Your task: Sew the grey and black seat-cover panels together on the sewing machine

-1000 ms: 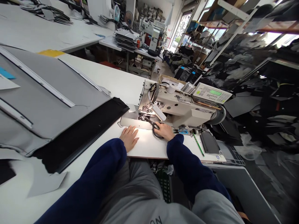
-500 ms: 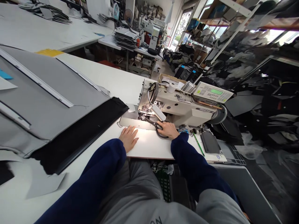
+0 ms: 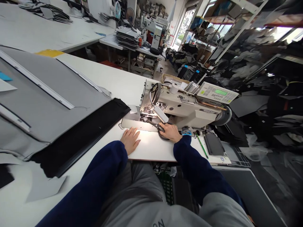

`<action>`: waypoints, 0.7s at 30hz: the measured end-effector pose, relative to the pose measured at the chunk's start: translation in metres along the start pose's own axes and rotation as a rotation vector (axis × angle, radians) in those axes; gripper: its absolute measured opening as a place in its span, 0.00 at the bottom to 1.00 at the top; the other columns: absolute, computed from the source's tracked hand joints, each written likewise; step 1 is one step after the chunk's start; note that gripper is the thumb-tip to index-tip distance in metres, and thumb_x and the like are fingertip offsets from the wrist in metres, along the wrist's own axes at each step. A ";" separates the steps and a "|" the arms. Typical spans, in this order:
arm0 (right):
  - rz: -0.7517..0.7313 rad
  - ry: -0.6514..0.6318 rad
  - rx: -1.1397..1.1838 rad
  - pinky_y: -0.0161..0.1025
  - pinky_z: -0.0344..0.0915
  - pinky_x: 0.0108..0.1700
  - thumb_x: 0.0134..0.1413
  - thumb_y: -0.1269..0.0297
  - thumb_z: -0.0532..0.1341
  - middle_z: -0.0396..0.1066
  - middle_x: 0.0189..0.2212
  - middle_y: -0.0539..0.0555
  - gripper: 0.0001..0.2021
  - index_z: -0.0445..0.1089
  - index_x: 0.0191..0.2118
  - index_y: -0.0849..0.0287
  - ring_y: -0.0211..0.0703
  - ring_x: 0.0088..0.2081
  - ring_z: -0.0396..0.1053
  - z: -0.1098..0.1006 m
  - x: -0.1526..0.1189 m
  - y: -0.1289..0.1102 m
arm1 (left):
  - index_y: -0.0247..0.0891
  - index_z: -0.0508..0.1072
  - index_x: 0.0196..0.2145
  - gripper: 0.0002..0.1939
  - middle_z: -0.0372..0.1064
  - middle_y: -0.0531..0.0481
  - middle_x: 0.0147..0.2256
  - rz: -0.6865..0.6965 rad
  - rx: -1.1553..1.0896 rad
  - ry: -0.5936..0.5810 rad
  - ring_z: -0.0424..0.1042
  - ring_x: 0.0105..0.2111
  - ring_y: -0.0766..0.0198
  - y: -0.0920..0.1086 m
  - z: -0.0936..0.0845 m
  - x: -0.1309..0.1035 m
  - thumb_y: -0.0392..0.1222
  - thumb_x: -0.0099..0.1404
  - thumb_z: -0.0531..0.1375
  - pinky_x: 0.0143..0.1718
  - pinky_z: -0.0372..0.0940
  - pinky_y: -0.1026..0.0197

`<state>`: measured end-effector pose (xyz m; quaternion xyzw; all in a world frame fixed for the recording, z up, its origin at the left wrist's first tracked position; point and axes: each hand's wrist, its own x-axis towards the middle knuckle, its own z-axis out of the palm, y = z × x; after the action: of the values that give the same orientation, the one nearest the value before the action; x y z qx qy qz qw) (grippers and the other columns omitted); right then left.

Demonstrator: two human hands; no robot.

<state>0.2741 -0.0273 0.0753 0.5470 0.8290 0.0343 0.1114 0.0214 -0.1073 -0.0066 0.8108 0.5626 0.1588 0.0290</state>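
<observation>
My left hand [image 3: 130, 140] lies flat with its fingers spread on the white table [image 3: 151, 149], at the front edge of the sewing machine's metal plate [image 3: 134, 125]. Black scissors [image 3: 162, 136] are in my right hand [image 3: 171, 132], their blades pointing left toward the needle area. The fingers cover part of the handles. Above them stands the beige sewing machine [image 3: 187, 108] with a small lit lamp [image 3: 161, 114]. Left of my left hand lies a large grey fabric piece [image 3: 78, 85] with a black band [image 3: 82, 140] along its near edge.
A control panel [image 3: 217, 92] tops the machine. On the right are a green pencil [image 3: 201, 145], a dark grey pad [image 3: 214, 144] and heaped materials [image 3: 255, 72]. Loose grey sheets [image 3: 44, 184] lie at lower left. Stacked pieces [image 3: 127, 38] rest on a table behind.
</observation>
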 end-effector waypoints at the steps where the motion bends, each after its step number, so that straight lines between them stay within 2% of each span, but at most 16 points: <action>1: 0.009 0.003 -0.001 0.40 0.60 0.40 0.58 0.51 0.52 0.72 0.44 0.55 0.25 0.56 0.61 0.46 0.51 0.44 0.70 0.001 -0.001 -0.001 | 0.34 0.65 0.56 0.23 0.57 0.41 0.60 -0.001 0.000 0.004 0.53 0.61 0.46 0.000 0.000 0.000 0.46 0.68 0.48 0.59 0.51 0.44; 7: 0.061 0.015 -0.002 0.40 0.60 0.40 0.58 0.50 0.52 0.72 0.43 0.56 0.26 0.56 0.61 0.48 0.51 0.43 0.70 0.007 -0.004 -0.005 | 0.33 0.65 0.56 0.23 0.57 0.41 0.60 0.002 0.002 -0.009 0.53 0.61 0.46 0.000 -0.001 0.000 0.46 0.68 0.48 0.59 0.52 0.44; 21: 0.063 -0.014 -0.002 0.39 0.60 0.42 0.59 0.49 0.51 0.73 0.42 0.54 0.25 0.57 0.60 0.47 0.50 0.43 0.70 0.006 -0.003 -0.005 | 0.33 0.66 0.56 0.23 0.57 0.40 0.60 0.015 -0.012 0.017 0.53 0.61 0.45 -0.002 0.001 0.000 0.45 0.68 0.49 0.58 0.52 0.43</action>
<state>0.2717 -0.0323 0.0688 0.5730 0.8105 0.0346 0.1168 0.0204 -0.1064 -0.0082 0.8134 0.5559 0.1692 0.0278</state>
